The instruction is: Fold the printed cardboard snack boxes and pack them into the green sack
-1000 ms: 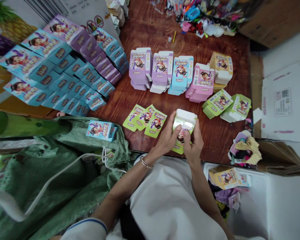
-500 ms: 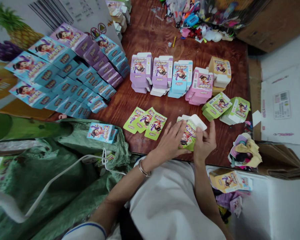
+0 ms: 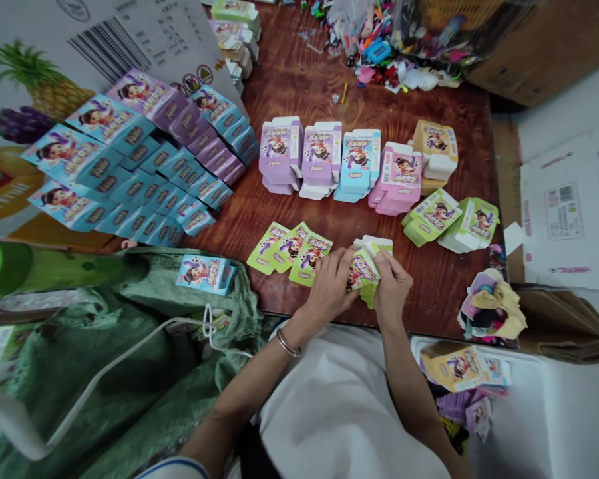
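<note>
Near the table's front edge, my left hand point(image 3: 331, 283) grips the left side of a green printed box point(image 3: 363, 269). The fingers of my right hand point(image 3: 392, 283) are closed on its right side, partly covering it. Beneath the held box, more green card with a pale upper edge lies on the table. Left of my left hand, several flat green cards point(image 3: 272, 247) lie overlapping. Two stacks of green cartons, one nearer point(image 3: 435, 214) and one farther right point(image 3: 474, 223), rest beyond my right hand.
Purple point(image 3: 280, 154), blue point(image 3: 358, 163), pink point(image 3: 398, 174) and orange point(image 3: 436, 143) carton stacks line the brown table point(image 3: 299, 83). Blue and purple boxes point(image 3: 144, 159) are piled left. Small toys point(image 3: 379, 50) lie at the back. A white bin point(image 3: 526, 399) is at lower right.
The green box has tilted and shifted left between my hands, and its white flap no longer shows. My right hand has moved left and closed around its side. The view has shifted slightly.
</note>
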`<action>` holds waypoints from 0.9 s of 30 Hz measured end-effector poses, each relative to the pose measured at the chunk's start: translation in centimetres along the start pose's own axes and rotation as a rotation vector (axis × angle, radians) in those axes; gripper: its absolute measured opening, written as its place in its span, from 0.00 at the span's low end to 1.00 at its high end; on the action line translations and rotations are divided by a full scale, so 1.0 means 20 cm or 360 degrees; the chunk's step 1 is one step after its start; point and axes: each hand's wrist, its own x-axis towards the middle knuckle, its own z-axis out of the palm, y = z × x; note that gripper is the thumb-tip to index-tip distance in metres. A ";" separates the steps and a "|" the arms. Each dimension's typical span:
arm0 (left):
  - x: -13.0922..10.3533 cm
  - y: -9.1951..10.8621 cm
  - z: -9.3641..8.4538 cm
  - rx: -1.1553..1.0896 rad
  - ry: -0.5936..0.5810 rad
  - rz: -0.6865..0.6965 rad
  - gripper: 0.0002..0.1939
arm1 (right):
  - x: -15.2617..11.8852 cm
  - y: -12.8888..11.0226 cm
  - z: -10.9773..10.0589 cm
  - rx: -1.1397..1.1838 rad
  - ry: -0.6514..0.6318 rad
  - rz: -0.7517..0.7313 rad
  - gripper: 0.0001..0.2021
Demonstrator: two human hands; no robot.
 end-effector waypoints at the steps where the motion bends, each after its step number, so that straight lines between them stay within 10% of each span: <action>1: 0.00 0.00 0.00 -0.0006 -0.0007 -0.0022 0.39 | 0.00 0.00 -0.01 -0.0012 -0.0076 -0.0004 0.18; 12: -0.06 -0.06 -0.06 0.0174 -0.0017 -0.0061 0.38 | -0.02 0.00 -0.03 -0.0435 -0.0533 -0.0746 0.10; 20: -0.06 -0.40 -0.27 0.0555 0.0287 -0.0654 0.37 | 0.10 0.15 -0.19 -0.1583 -0.0146 -0.0626 0.38; 27: 0.01 -0.09 -0.11 -0.0131 0.0319 -0.0054 0.25 | 0.11 0.23 -0.21 -0.1800 -0.0190 -0.0576 0.35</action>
